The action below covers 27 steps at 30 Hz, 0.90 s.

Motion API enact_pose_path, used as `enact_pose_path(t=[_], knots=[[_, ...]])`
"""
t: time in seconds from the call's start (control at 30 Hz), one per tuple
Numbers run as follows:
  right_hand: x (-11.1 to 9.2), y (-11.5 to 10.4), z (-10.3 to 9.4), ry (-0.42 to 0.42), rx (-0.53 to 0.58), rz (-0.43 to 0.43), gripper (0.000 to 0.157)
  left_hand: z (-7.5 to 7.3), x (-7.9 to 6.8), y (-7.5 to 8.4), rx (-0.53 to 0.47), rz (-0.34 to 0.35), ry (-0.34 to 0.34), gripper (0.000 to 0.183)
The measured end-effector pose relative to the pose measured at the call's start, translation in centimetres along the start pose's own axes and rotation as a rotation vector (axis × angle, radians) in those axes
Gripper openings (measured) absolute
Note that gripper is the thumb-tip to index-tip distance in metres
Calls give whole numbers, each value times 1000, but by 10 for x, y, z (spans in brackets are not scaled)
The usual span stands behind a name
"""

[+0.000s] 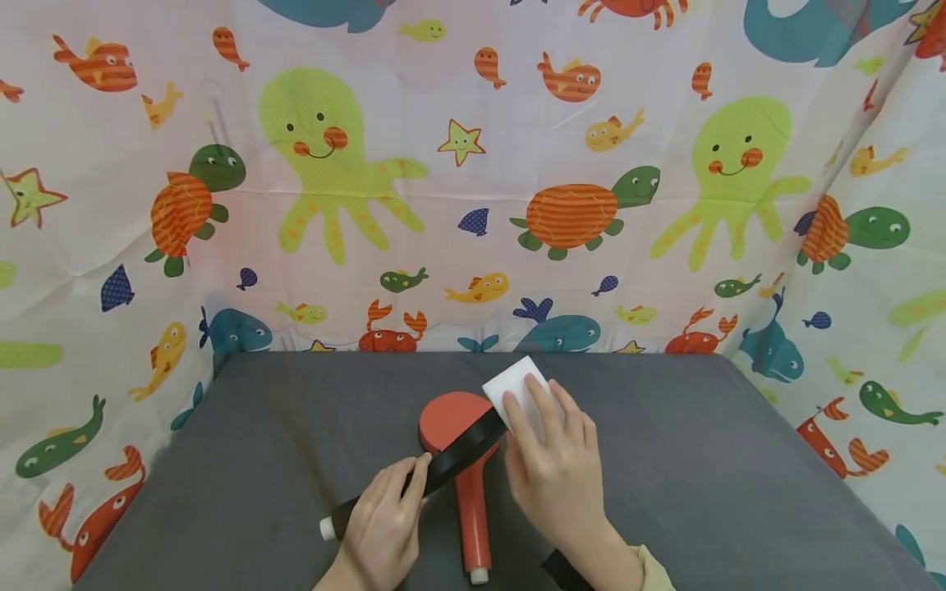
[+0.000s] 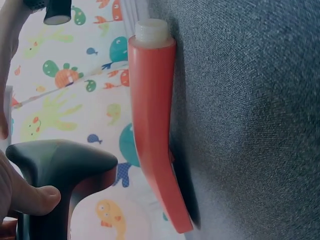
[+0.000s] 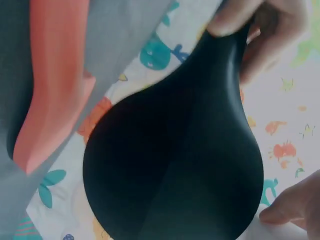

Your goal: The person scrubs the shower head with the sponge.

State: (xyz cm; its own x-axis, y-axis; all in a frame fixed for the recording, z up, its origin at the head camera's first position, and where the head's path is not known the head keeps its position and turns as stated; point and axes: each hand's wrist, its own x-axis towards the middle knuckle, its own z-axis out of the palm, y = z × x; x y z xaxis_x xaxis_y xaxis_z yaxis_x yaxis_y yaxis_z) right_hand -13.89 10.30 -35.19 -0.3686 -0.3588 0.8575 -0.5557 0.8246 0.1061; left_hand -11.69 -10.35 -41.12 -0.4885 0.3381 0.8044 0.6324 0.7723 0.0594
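My left hand [image 1: 384, 525] grips the handle of a black shower head [image 1: 466, 451], which is tilted up and to the right above the table. Its broad, smooth black back [image 3: 175, 165] fills the middle of the right wrist view. Held in my right hand [image 1: 550, 460] is a white sponge [image 1: 510, 384], against the far end of the black head. The fingers lie over the sponge; the side pressed to the shower head is hidden. Below and behind lies a coral-red shower head [image 1: 474, 517], its handle [image 2: 152, 95] ending in a white threaded connector [image 2: 151, 31].
A dark grey cloth [image 1: 724, 492] covers the table. Behind and on both sides hangs a white curtain [image 1: 436, 222] printed with sea animals. A black strap [image 1: 565, 570] is on the right wrist.
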Motion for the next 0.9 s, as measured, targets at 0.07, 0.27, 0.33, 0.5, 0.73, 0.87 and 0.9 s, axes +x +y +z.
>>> enact_pose_path(t=[0.07,0.27,0.33,0.5,0.73,0.87,0.9], knots=[[0,-1,0,-12,3,19,41,0,0,0,-2,-6,-3,53],[-14,-29,11,47,-3,-157,34,1,-1,0,-7,37,33,48],[-19,-34,14,77,-14,-209,33,1,0,0,-14,49,45,46],[-10,-21,8,104,40,-174,33,1,-1,0,-56,18,25,48],[5,26,-4,38,267,188,36,0,-2,2,-262,-56,15,42],[3,48,-4,-13,475,413,38,0,-2,5,-543,-99,49,42],[1,51,-4,-21,539,460,37,0,-1,5,-612,-108,61,48]])
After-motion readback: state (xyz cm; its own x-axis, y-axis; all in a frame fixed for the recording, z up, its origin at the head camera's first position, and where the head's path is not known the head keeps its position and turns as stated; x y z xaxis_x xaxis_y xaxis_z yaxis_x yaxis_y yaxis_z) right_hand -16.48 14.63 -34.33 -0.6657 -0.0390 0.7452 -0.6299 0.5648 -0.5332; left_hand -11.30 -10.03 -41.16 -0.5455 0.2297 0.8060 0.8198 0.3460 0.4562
